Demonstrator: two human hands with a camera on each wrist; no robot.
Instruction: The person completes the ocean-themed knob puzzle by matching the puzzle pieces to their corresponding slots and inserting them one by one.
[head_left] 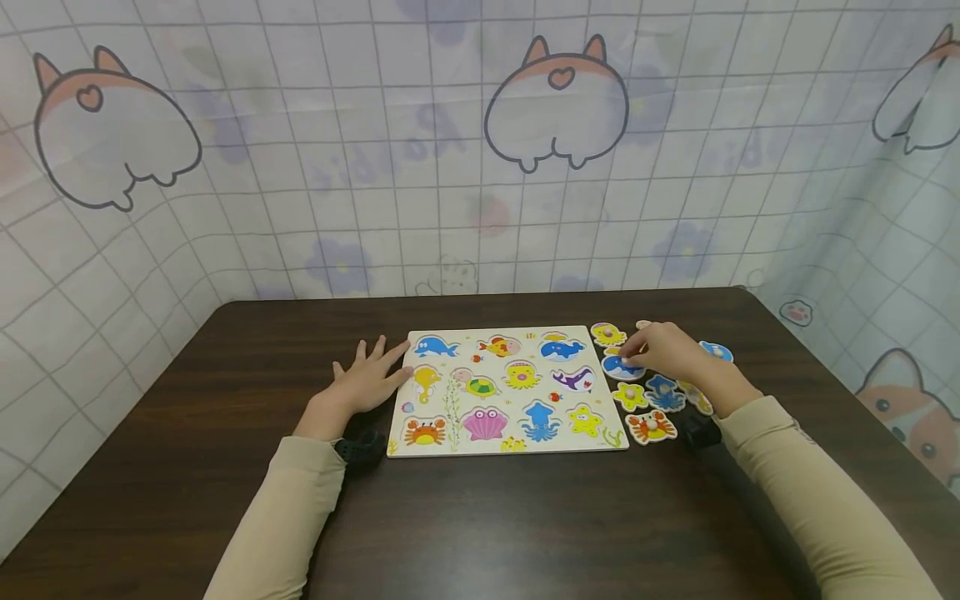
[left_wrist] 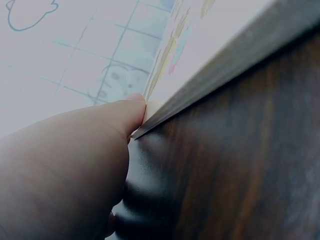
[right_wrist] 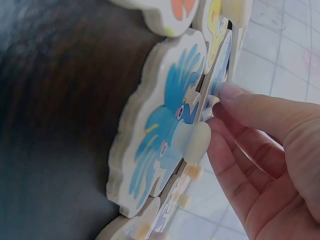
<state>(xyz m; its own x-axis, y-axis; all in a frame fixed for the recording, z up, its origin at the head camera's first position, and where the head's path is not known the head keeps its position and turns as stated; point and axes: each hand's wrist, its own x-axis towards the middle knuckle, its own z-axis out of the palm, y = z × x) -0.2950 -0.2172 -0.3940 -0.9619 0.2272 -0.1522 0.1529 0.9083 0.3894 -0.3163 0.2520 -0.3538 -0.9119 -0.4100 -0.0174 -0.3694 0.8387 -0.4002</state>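
Note:
A white puzzle board printed with sea animals lies flat on the dark table. My left hand is spread at its left side, fingers fairly straight, with fingertips on the edge; the left wrist view has the thumb against the board's corner. To the right of the board, my right hand pinches the knob of a blue whale puzzle piece between thumb and fingers. Close beside that hand, a blue squid piece with a pale knob fills much of the right wrist view.
More knobbed pieces crowd the board's right side: a yellow octopus piece, a yellow starfish piece, an orange crab piece and a blue piece. A patterned white curtain hangs behind the dark table.

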